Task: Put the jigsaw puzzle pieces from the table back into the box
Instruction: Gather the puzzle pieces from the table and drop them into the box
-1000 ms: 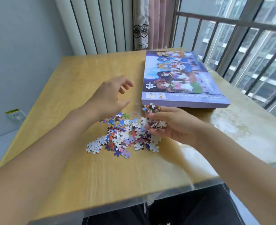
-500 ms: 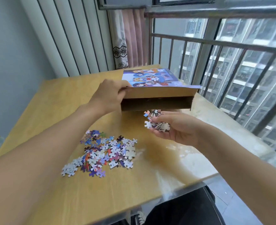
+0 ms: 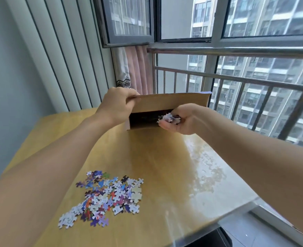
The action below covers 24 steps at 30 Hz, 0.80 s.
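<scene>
1. The table (image 3: 165,166) carries the jigsaw puzzle box (image 3: 170,111) at 12 o'clock; its lid (image 3: 172,102) now stands far higher than half a second ago.
2. My left hand (image 3: 118,106) grips the lid's left corner, propping it open.
3. My right hand (image 3: 181,120), cupped round a handful of pieces (image 3: 168,118), has reached the dark opening, so I judge the drop is next.
4. The loose pile of pieces (image 3: 108,196) waits at 7 o'clock, untouched.
</scene>
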Tool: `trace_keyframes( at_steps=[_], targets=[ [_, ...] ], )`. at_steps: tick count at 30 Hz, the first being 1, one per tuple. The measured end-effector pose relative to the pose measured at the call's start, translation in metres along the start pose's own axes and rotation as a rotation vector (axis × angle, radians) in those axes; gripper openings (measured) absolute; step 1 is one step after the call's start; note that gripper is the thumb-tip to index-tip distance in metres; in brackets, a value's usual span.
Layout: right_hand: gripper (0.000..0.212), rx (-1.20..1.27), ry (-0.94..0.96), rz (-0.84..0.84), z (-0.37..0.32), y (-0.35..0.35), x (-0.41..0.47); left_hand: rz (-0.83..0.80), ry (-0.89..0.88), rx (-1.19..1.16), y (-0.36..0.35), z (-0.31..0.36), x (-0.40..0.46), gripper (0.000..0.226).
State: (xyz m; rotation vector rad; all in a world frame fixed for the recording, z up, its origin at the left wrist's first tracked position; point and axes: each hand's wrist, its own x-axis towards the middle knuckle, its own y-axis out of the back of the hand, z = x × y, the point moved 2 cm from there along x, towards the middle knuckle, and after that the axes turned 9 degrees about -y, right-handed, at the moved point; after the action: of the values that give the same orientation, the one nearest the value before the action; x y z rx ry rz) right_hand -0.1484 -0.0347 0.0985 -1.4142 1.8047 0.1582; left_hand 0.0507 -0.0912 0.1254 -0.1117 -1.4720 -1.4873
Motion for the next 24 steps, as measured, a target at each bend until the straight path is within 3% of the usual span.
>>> trace_keyframes(
  at_steps=[3, 6, 9, 11, 14, 16, 18, 20, 22, 24],
  targets=[
    [0.02, 0.195, 0.08, -0.026, -0.008, -0.013, -0.006, 0.012, 0.021, -0.022, -0.001, 0.0, -0.001, 0.015],
    [0.027, 0.34, 0.187, -0.11, -0.015, -0.025, 0.0, 0.041, 0.047, -0.055, 0.003, 0.0, 0.002, 0.016],
    [0.043, 0.232, 0.215, -0.16, -0.023, -0.024, 0.006, 0.069, 0.064, -0.061, 0.009, 0.0, 0.008, 0.016],
    [0.051, -0.099, 0.241, -0.045, -0.028, -0.018, 0.008, 0.087, 0.072, -0.049, 0.012, -0.002, 0.011, 0.015],
    [0.024, -0.827, 0.471, 0.3, -0.025, -0.011, 0.004, 0.096, 0.062, -0.024, 0.016, -0.01, 0.011, 0.015],
    [0.013, -1.346, 0.691, 0.415, -0.017, -0.01, 0.0, 0.089, 0.056, -0.02, 0.017, -0.014, 0.008, 0.015],
    [0.031, -1.784, 0.922, 0.437, -0.006, -0.009, -0.003, 0.089, 0.039, -0.017, 0.015, -0.013, 0.006, 0.015],
    [0.037, -1.909, 1.117, 0.513, 0.007, -0.007, -0.007, 0.103, 0.029, -0.004, 0.013, -0.009, 0.002, 0.016],
    [0.028, -1.863, 1.28, 0.339, 0.031, -0.011, -0.011, 0.104, 0.03, 0.009, 0.009, -0.008, -0.009, 0.016],
    [0.029, -1.864, 1.196, 0.017, 0.068, -0.021, -0.012, 0.047, 0.022, 0.002, 0.0, -0.014, -0.032, 0.017]
  ],
)
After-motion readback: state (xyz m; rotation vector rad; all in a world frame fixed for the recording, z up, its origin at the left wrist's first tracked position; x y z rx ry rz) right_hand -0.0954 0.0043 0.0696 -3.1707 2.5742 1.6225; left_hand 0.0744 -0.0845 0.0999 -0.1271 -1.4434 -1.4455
